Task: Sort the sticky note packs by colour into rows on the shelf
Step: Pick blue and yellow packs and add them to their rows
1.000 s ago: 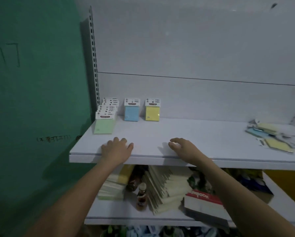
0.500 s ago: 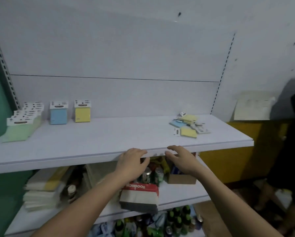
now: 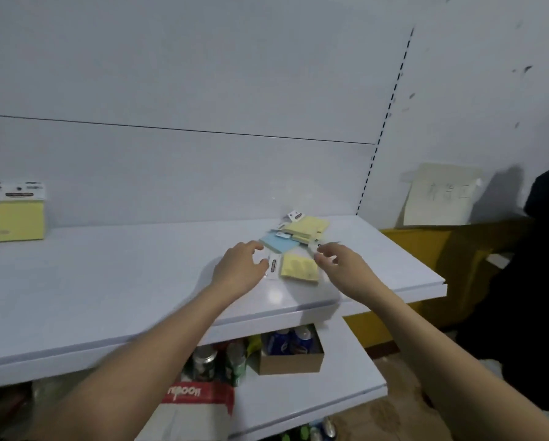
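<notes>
While one yellow pack (image 3: 19, 214) stands sorted far left, the mixed pile (image 3: 294, 237) at frame centre remains; left hand (image 3: 239, 271) and right hand (image 3: 341, 265) hover spread, holding nothing.

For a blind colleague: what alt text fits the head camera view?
Both hands, left and right, reach open toward a loose pile of yellow and blue sticky note packs on a white shelf; one yellow pack stands upright far left.

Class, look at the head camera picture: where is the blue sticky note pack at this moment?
The blue sticky note pack lies flat in the loose pile at the right of the upper shelf, beside the yellow packs, just beyond the left hand.
</notes>
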Demonstrator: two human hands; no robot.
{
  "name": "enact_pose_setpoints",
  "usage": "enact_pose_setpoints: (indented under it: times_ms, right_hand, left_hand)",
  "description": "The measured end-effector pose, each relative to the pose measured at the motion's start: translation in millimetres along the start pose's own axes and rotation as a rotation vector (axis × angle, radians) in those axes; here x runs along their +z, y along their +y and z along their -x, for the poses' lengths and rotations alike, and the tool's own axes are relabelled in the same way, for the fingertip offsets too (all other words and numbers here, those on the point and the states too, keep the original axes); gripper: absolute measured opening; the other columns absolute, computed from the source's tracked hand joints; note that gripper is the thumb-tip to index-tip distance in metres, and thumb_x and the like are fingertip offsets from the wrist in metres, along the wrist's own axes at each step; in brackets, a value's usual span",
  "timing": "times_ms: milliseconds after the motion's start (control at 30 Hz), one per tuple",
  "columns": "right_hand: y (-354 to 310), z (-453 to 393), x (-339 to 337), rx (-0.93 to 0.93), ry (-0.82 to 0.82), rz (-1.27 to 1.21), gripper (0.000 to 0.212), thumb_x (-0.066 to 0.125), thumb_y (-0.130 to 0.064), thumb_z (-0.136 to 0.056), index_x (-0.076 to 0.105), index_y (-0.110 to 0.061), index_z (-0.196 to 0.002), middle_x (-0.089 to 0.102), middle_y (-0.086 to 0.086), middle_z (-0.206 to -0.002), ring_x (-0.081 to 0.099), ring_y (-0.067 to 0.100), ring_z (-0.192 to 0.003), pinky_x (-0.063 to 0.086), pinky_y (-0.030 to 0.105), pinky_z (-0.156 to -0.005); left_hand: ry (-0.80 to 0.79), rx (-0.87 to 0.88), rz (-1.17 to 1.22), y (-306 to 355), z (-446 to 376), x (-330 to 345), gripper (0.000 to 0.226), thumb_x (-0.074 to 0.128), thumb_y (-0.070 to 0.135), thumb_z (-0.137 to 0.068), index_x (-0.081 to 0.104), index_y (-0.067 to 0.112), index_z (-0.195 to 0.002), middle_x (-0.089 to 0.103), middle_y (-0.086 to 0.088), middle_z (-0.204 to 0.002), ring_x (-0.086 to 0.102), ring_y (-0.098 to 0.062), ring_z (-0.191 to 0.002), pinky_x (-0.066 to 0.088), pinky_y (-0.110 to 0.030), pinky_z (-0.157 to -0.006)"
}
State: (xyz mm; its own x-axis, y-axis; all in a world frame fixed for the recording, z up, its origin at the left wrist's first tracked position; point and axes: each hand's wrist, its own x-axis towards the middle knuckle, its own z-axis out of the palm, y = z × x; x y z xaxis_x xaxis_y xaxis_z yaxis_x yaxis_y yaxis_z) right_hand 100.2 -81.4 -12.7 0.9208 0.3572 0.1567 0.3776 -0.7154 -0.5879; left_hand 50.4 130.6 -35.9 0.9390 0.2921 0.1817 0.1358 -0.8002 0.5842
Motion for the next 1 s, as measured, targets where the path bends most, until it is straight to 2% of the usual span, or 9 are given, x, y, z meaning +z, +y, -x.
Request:
enact_pose_setpoints:
  times_ms: [200, 400, 500, 567, 633, 733, 800, 933, 1000]
  right_hand:
    - [30.5, -98.5, -9.9, 0.104, 0.132, -0.028, 0.03, 0.05, -0.029, -0.095, 0.061, -0.012, -0.117, 0.065, 0.007, -0.113, 0.06, 0.025, -0.094, 0.048, 0.034, -0.082]
    - [44.7, -164.8, -2.0, 0.13, 0.018, 0.08, 0.043, 0.05, -0.031, -0.096, 0.054, -0.004, -0.129, 0.061, 0.012, -0.126, 0.055, 0.029, -0.115, 0.043, 0.034, -0.09]
    - [48.9, -195.0, 4.7, 0.132, -0.109, 0.154, 0.044, 0.05, -0.042, -0.094, 0.06, 0.0, -0.103, 0.064, 0.016, -0.111, 0.058, 0.032, -0.106, 0.042, 0.034, -0.077]
    - [49.7, -211.3, 14.4, 0.112, -0.222, 0.243, 0.048, 0.05, -0.052, -0.091, 0.055, -0.005, -0.085, 0.06, 0.013, -0.1, 0.057, 0.03, -0.107, 0.041, 0.032, -0.075]
    - [48.6, -225.3, 20.1, 0.07, -0.312, 0.277, 0.049, 0.055, -0.055, -0.088, 0.058, -0.006, -0.094, 0.062, 0.014, -0.104, 0.054, 0.028, -0.112, 0.042, 0.033, -0.08]
    - [52.0, -239.0, 12.9, 0.024, -0.37, 0.087, 0.043, 0.071, -0.045, -0.081, 0.05, -0.01, -0.097, 0.059, 0.007, -0.1, 0.056, 0.026, -0.096, 0.041, 0.028, -0.064]
    - [57.3, -245.9, 5.3, -0.017, -0.353, -0.112, 0.044, 0.078, -0.03, -0.077, 0.046, -0.012, -0.1, 0.055, 0.004, -0.095, 0.055, 0.023, -0.084, 0.038, 0.027, -0.057]
    - [54.7, -257.8, -6.3, -0.087, -0.379, -0.499, 0.034, 0.074, -0.003, -0.08, 0.056, -0.005, -0.109, 0.062, 0.009, -0.076, 0.061, 0.022, -0.06, 0.057, 0.036, -0.067]
    - [47.6, -260.8, -8.7, -0.076, -0.439, -0.673, 0.027, 0.069, 0.001, -0.084, 0.06, 0.0, -0.109, 0.064, 0.015, -0.082, 0.062, 0.022, -0.06, 0.061, 0.033, -0.067]
  left_hand:
    - [0.007, -0.155, -0.035, -1.2, -91.5, 36.3, 0.055, 0.055, 0.043, -0.088, 0.046, 0.018, -0.136, 0.044, -0.008, -0.137, 0.037, -0.027, -0.129, 0.039, -0.037, -0.1]
    - [-0.115, -0.191, -0.238, 4.4, -136.1, 55.0, 0.065, 0.054, 0.058, -0.083, 0.046, 0.018, -0.134, 0.04, -0.009, -0.133, 0.03, -0.03, -0.127, 0.037, -0.038, -0.096]
    - [-0.098, -0.221, -0.217, 7.8, -143.3, 60.0, 0.061, 0.058, 0.055, -0.083, 0.048, 0.021, -0.132, 0.041, -0.007, -0.133, 0.031, -0.028, -0.126, 0.037, -0.037, -0.097]
    - [-0.086, -0.274, -0.143, 8.1, -145.2, 61.2, 0.057, 0.065, 0.049, -0.081, 0.049, 0.02, -0.127, 0.044, -0.005, -0.13, 0.034, -0.026, -0.125, 0.037, -0.035, -0.095]
    - [-0.068, -0.342, 0.011, 6.8, -146.8, 58.6, 0.049, 0.073, 0.038, -0.077, 0.051, 0.019, -0.117, 0.051, -0.004, -0.122, 0.044, -0.023, -0.117, 0.043, -0.036, -0.094]
    - [-0.035, -0.422, 0.324, 11.6, -142.6, 49.5, 0.044, 0.078, 0.016, -0.075, 0.05, 0.016, -0.11, 0.057, -0.003, -0.102, 0.058, -0.02, -0.089, 0.051, -0.034, -0.077]
    - [-0.002, -0.447, 0.406, 18.8, -137.9, 42.4, 0.045, 0.076, 0.006, -0.076, 0.051, 0.014, -0.112, 0.056, -0.003, -0.094, 0.056, -0.02, -0.075, 0.046, -0.028, -0.061]
    - [0.228, -0.499, 0.532, 31.0, -125.0, 21.3, 0.041, 0.069, -0.007, -0.078, 0.057, 0.007, -0.115, 0.062, -0.01, -0.097, 0.06, -0.016, -0.072, 0.053, -0.021, -0.054]
    - [0.354, -0.55, 0.652, 34.7, -112.9, 10.6, 0.027, 0.065, -0.006, -0.082, 0.062, 0.006, -0.107, 0.065, -0.013, -0.098, 0.063, -0.016, -0.073, 0.056, -0.019, -0.054]
